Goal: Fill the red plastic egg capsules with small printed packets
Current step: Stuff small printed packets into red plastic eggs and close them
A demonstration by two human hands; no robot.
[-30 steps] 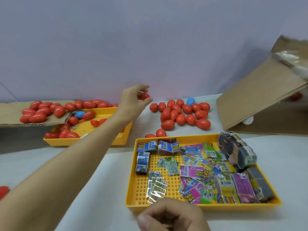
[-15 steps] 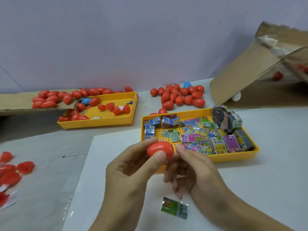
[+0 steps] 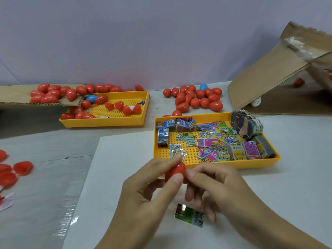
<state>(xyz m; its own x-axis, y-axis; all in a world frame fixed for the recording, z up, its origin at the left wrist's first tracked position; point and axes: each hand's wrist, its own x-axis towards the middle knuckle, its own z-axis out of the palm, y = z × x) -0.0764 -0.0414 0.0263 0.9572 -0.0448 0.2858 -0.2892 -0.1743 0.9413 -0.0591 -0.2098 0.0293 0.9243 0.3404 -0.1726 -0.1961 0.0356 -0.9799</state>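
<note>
Pale surface (image 3: pixel 287 186) under everything, with a white sheet (image 3: pixel 115 177) laid over the near part. Brown cardboard box (image 3: pixel 265 83) tipped open at far right. Two yellow trays: far tray (image 3: pixel 100 123) at left holding loose red shells, near tray (image 3: pixel 215 163) heaped with printed packets. Behind the near tray, a pile of closed red eggs (image 3: pixel 194 99).

Smaller and closer: left hand (image 3: pixel 143 194) and right hand (image 3: pixel 221 184) raised together above the sheet, just in front of the near tray. Left fingers (image 3: pixel 161 163) and thumb curled round the red egg capsule (image 3: pixel 177 168), gripping it. Right thumb and forefinger pinching its right end, other fingers loosely curled beneath. Capsule closed, tilted, between the two hands.

Probably about to split the capsule. To do that well: hold one half firm in the left, twist or pull the other half with the right, and keep both halves in hand rather than letting one drop. Afterwards, reach for the green packet (image 3: pixel 190 215) lying flat on the sheet just below the hands, fold if too long, tuck fully inside, then press the halves together until seated.
</note>
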